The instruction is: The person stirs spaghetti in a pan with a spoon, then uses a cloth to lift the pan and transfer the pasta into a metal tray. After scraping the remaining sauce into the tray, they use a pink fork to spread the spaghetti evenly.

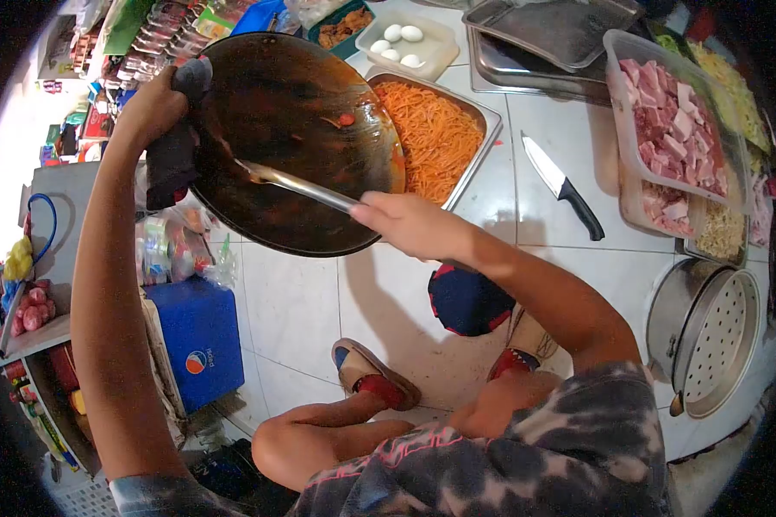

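My left hand [155,105] is closed on the far-left rim of a large dark wok [293,103], with a dark cloth [171,164] bunched at the grip. The wok is tilted, its inside coated with reddish-brown sauce and a small red bit stuck on it. My right hand [405,222] is closed around the metal handle of a long cooking spatula [306,188]. The spatula's head rests against the wok's inner surface and is hard to make out. Beside and partly under the wok's right edge sits a metal tray of shredded carrots [435,138].
A black-handled knife [565,188] lies on the white tiles. Cut raw meat [677,121] fills a plastic container at right, near a perforated steamer pot [720,345]. Eggs [403,34] sit in a tub behind. A blue box [200,340] stands left; a dark round cushion [467,300] lies below.
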`<move>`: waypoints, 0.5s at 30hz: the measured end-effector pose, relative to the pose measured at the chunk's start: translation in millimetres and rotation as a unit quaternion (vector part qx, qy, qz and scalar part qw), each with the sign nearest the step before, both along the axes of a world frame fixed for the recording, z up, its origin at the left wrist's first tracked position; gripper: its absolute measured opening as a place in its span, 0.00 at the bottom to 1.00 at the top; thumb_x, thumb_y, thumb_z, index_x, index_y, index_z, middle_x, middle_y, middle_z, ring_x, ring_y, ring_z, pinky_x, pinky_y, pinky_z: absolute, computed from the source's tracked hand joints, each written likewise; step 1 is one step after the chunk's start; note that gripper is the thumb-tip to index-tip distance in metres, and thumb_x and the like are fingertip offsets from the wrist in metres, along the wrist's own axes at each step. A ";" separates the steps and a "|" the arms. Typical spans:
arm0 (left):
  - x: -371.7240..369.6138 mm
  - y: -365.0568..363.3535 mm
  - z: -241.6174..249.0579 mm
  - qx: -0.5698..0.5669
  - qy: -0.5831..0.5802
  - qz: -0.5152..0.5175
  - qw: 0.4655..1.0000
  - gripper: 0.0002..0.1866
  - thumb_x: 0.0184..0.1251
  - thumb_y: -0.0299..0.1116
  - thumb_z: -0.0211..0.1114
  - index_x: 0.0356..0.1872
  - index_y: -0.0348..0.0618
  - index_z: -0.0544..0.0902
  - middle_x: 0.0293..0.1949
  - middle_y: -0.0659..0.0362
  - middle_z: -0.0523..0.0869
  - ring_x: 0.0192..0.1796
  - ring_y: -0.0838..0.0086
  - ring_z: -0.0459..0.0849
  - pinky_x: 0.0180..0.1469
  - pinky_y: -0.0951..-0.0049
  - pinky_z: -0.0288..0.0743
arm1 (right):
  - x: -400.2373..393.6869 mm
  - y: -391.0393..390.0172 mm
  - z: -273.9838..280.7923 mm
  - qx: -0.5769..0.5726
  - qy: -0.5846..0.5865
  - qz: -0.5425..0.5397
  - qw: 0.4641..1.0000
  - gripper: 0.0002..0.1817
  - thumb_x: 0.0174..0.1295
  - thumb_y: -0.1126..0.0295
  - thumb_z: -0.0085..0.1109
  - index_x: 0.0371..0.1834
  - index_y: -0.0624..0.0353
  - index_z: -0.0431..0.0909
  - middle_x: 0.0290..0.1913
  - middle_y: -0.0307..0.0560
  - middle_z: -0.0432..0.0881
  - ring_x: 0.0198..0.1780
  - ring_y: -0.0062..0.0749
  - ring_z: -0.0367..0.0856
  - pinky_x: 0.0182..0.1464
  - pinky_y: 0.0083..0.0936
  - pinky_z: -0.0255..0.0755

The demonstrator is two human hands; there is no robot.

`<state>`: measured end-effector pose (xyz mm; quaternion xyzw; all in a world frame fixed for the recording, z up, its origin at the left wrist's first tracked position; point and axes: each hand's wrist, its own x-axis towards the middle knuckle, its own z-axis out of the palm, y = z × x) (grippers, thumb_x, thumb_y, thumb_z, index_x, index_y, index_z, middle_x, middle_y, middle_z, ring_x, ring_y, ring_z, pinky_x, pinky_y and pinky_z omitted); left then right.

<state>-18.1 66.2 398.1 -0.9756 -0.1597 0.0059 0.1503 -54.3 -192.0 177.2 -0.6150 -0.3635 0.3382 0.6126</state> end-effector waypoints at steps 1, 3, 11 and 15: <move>-1.3 -1.9 0.4 -0.008 -0.005 0.008 1.000 0.24 0.40 0.30 0.49 0.46 0.37 0.67 0.37 0.39 0.75 0.42 0.50 0.74 0.43 0.62 0.67 | 0.8 6.0 4.0 0.018 0.000 0.001 1.000 0.17 0.60 0.54 0.36 0.29 0.57 0.66 0.10 0.36 0.59 0.07 0.21 0.59 0.10 0.19 0.55; -6.6 -12.5 0.3 -0.026 -0.016 0.024 0.999 0.24 0.40 0.30 0.49 0.45 0.36 0.67 0.37 0.39 0.75 0.41 0.50 0.74 0.43 0.62 0.67 | 8.9 14.4 3.9 -0.008 0.042 -0.017 0.999 0.18 0.60 0.53 0.36 0.27 0.57 0.64 0.09 0.36 0.58 0.07 0.20 0.59 0.09 0.19 0.54; -11.9 -19.2 1.1 0.006 -0.035 0.008 0.999 0.23 0.40 0.31 0.49 0.44 0.36 0.68 0.36 0.39 0.75 0.42 0.50 0.74 0.43 0.62 0.66 | 22.8 1.2 -49.0 -0.071 0.260 -0.066 0.961 0.19 0.60 0.52 0.33 0.23 0.56 0.60 0.08 0.32 0.56 0.05 0.16 0.55 0.05 0.17 0.52; -14.7 -15.8 -8.8 -0.013 -0.049 0.018 0.999 0.23 0.41 0.30 0.48 0.44 0.35 0.68 0.36 0.38 0.75 0.42 0.49 0.74 0.43 0.62 0.65 | 5.7 -5.9 -7.1 -0.034 0.212 -0.027 0.976 0.19 0.60 0.52 0.33 0.26 0.57 0.60 0.08 0.32 0.55 0.05 0.17 0.55 0.06 0.17 0.53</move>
